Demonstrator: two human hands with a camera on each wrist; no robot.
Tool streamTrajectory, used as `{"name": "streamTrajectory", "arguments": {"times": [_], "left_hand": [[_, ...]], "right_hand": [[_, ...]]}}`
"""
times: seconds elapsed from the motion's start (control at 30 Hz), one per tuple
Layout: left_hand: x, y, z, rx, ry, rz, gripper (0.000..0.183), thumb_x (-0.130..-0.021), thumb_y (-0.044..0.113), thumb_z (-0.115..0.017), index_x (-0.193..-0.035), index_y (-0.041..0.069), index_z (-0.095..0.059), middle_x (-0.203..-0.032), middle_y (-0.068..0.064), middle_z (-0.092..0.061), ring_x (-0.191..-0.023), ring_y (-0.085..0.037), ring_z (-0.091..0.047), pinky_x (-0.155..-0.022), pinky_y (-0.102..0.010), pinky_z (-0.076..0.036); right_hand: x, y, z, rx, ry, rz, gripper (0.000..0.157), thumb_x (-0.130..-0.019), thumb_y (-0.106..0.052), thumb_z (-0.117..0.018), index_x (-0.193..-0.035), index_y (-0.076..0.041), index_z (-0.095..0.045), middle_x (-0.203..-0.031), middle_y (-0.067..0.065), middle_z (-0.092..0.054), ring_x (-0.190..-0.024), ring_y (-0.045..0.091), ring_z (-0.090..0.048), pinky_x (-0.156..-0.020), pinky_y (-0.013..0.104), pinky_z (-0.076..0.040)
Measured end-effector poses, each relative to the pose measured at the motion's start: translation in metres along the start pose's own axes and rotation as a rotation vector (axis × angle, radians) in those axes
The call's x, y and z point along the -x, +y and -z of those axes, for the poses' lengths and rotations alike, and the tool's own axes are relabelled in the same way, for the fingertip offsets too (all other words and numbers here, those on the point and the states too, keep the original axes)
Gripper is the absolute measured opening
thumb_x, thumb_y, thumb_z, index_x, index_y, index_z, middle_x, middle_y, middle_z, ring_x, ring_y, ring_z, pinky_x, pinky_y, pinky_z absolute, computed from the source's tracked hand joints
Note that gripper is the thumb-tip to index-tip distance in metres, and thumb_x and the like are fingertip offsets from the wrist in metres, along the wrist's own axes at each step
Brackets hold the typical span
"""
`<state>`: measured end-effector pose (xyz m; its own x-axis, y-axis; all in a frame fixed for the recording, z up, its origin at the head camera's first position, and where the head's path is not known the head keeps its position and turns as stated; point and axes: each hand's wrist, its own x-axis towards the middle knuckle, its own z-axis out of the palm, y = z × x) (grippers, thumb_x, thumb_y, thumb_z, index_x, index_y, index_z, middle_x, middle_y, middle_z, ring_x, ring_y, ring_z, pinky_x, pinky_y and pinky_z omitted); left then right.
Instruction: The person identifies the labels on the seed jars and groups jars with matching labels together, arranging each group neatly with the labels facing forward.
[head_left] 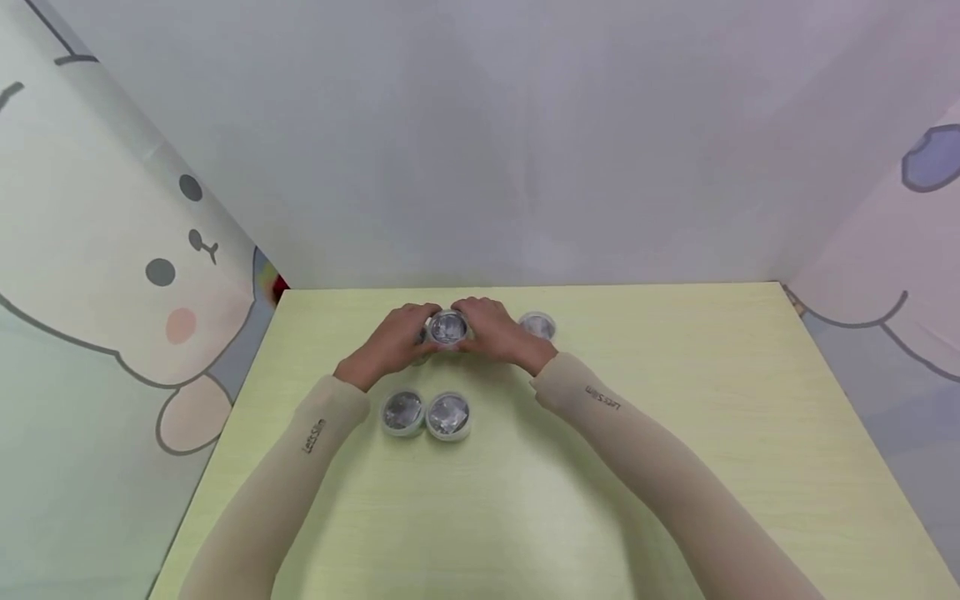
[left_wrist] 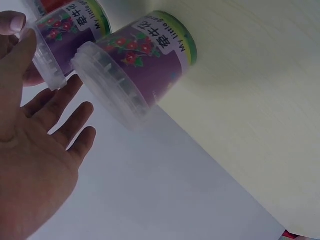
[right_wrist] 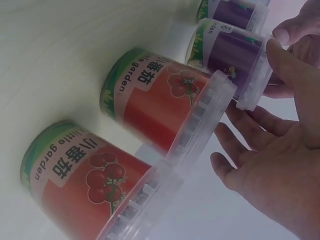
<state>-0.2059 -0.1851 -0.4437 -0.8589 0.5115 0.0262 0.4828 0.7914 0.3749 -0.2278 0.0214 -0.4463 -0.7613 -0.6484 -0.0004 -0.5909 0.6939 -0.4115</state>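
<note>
Both hands meet at the back of the table around a lidded cup with a purple label. My left hand grips it from the left, thumb and fingers at the clear lid's edge. From the right, my right hand holds the same lid, thumb in front, fingers behind. Just beside the left hand stands a second purple-labelled cup, partly hidden in the head view. By the right hand are a red-labelled cup and another red-labelled cup, both with tomato pictures.
Nearer on the table, a left lidded cup and a right lidded cup stand side by side. Another lidded cup is right of my right wrist. A pale wall rises behind the table's back edge.
</note>
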Motion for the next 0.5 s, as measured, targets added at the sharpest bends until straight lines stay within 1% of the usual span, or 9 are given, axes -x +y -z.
{"name": "streamTrajectory", "arguments": {"times": [0.1, 0.2, 0.37, 0.5], "left_hand": [[-0.0014, -0.0022, -0.0012, -0.029, 0.0, -0.008, 0.058, -0.083, 0.033, -0.07, -0.128, 0.006, -0.047, -0.117, -0.009, -0.057, -0.112, -0.028, -0.049, -0.095, -0.043, -0.037], [-0.0014, -0.0033, -0.0009, -0.04, -0.008, -0.008, 0.056, -0.082, 0.032, -0.07, -0.127, 0.005, -0.049, -0.117, -0.01, -0.058, -0.112, -0.028, -0.049, -0.096, -0.043, -0.037], [0.0, -0.0035, -0.0012, -0.053, -0.038, -0.005, 0.056, -0.083, 0.032, -0.069, -0.127, 0.004, -0.049, -0.118, -0.011, -0.057, -0.113, -0.029, -0.048, -0.097, -0.043, -0.037], [0.0003, -0.002, -0.002, -0.066, -0.057, 0.0, 0.056, -0.084, 0.031, -0.069, -0.128, 0.004, -0.049, -0.12, -0.011, -0.057, -0.114, -0.029, -0.047, -0.097, -0.043, -0.036]], "right_hand": [[-0.0012, -0.0018, 0.0005, 0.024, -0.012, -0.011, 0.065, -0.082, -0.036, -0.071, -0.133, -0.007, -0.044, -0.129, 0.007, -0.05, -0.117, 0.023, -0.044, -0.102, 0.042, -0.029], [-0.0031, -0.0045, 0.0006, 0.04, -0.023, -0.019, 0.063, -0.081, -0.036, -0.071, -0.132, -0.007, -0.046, -0.125, 0.007, -0.052, -0.115, 0.024, -0.045, -0.102, 0.043, -0.028], [-0.0056, -0.0087, -0.0023, 0.091, -0.063, -0.055, 0.062, -0.081, -0.04, -0.07, -0.13, -0.009, -0.048, -0.123, 0.005, -0.054, -0.115, 0.025, -0.045, -0.104, 0.043, -0.025], [-0.0062, -0.0099, -0.0045, 0.135, -0.079, -0.064, 0.061, -0.081, -0.042, -0.069, -0.129, -0.01, -0.049, -0.122, 0.005, -0.054, -0.115, 0.026, -0.045, -0.104, 0.043, -0.024]]}}
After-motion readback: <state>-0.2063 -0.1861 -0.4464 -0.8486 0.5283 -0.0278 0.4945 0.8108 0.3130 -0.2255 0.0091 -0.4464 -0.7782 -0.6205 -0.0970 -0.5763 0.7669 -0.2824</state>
